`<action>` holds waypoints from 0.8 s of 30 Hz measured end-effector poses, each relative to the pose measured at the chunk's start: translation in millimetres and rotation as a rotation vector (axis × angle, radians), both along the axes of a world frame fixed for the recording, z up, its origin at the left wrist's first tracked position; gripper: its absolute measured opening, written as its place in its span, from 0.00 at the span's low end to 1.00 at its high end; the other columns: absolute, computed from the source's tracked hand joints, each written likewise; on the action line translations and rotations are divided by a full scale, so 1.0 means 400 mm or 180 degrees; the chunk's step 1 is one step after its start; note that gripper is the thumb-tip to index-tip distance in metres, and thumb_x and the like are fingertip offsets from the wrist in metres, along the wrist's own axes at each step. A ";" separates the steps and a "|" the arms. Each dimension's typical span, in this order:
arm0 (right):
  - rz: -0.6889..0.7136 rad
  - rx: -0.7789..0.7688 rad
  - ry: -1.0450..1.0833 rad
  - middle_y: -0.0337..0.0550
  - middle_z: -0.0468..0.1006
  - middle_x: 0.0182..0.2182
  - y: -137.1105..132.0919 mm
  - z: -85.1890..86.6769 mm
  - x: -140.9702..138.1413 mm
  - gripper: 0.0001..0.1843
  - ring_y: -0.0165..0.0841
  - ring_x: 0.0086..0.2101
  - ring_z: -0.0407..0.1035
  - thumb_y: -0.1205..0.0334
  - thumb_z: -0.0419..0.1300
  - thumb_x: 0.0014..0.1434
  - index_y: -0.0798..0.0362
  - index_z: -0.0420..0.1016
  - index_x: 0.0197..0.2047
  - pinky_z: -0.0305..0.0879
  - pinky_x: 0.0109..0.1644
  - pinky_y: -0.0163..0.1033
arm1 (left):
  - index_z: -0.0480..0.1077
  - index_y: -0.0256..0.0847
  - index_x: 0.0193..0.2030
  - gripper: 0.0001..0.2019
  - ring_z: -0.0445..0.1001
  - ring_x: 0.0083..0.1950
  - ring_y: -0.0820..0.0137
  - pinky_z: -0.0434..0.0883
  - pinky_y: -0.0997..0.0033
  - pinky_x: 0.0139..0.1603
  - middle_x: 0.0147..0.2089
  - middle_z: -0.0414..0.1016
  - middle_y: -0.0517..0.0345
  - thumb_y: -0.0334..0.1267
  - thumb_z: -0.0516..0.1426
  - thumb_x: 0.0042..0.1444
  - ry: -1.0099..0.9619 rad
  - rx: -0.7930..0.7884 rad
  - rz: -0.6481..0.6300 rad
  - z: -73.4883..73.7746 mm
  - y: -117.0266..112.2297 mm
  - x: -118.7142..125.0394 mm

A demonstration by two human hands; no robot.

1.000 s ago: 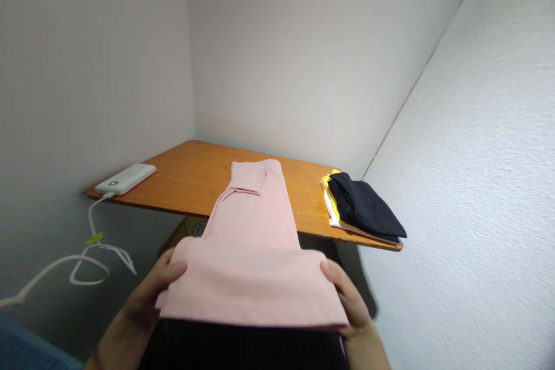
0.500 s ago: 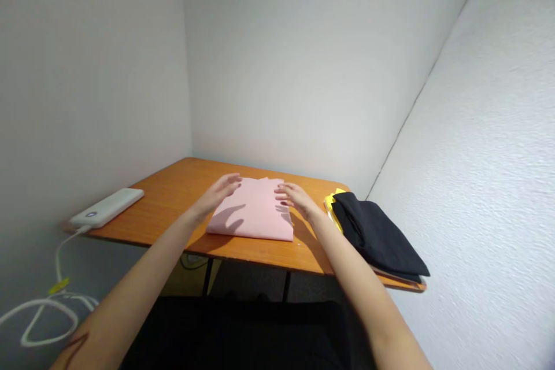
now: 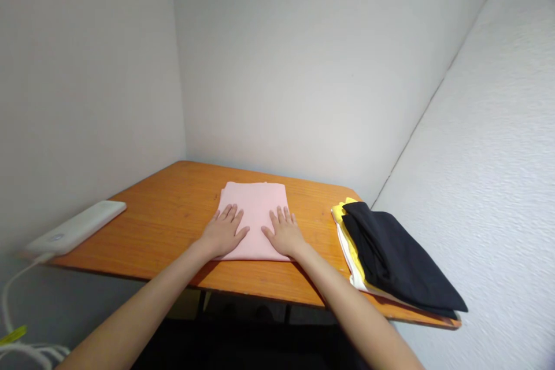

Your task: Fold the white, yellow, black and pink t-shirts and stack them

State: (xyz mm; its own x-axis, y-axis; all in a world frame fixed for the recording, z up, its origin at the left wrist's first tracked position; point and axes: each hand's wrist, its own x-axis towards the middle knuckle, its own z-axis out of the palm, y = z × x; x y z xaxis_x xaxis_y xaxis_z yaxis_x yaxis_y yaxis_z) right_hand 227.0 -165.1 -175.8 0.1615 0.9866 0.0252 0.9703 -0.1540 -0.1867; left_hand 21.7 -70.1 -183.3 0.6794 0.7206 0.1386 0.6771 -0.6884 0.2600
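A pink folded cloth [image 3: 255, 208], perhaps a garment, lies flat on the wooden table near its front edge. My left hand [image 3: 223, 232] rests palm down on the cloth's left part, fingers spread. On the right part lies my right hand [image 3: 284, 232], likewise flat with its fingers apart. Neither hand grips anything. Both forearms reach in from below across the table's front edge.
On the right of the table [image 3: 173, 196] is a stack of folded clothes: a black one [image 3: 399, 260] over yellow [image 3: 353, 243] and white [image 3: 347, 251] ones. A white power bank [image 3: 80, 228] with a cable [image 3: 19, 272] lies at the left edge. Walls border the table.
Both hands have come down from above the pink cloth and now lie flat on it. The camera view has shifted, so the table appears closer.
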 end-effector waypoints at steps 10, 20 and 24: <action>0.0100 0.0063 0.0114 0.56 0.35 0.71 -0.031 0.020 -0.003 0.44 0.48 0.69 0.24 0.35 0.39 0.65 0.58 0.44 0.72 0.28 0.70 0.57 | 0.52 0.30 0.71 0.37 0.42 0.75 0.52 0.45 0.46 0.70 0.74 0.44 0.39 0.56 0.40 0.64 0.0426 0.0425 0.0020 0.003 -0.017 -0.004; 0.0160 0.0520 -0.0065 0.59 0.37 0.71 -0.249 0.116 -0.009 0.44 0.50 0.69 0.25 0.38 0.49 0.64 0.62 0.48 0.71 0.24 0.69 0.60 | 0.54 0.31 0.70 0.36 0.43 0.74 0.53 0.45 0.47 0.71 0.74 0.46 0.41 0.53 0.42 0.62 0.0490 0.0575 0.0210 -0.002 -0.147 -0.040; -0.0447 0.1602 -0.0441 0.52 0.41 0.71 -0.414 0.213 0.084 0.42 0.48 0.69 0.27 0.39 0.50 0.64 0.54 0.45 0.72 0.25 0.69 0.61 | 0.56 0.34 0.70 0.34 0.44 0.74 0.55 0.47 0.47 0.71 0.73 0.48 0.46 0.53 0.43 0.62 0.0342 0.0619 -0.0026 -0.016 -0.134 -0.064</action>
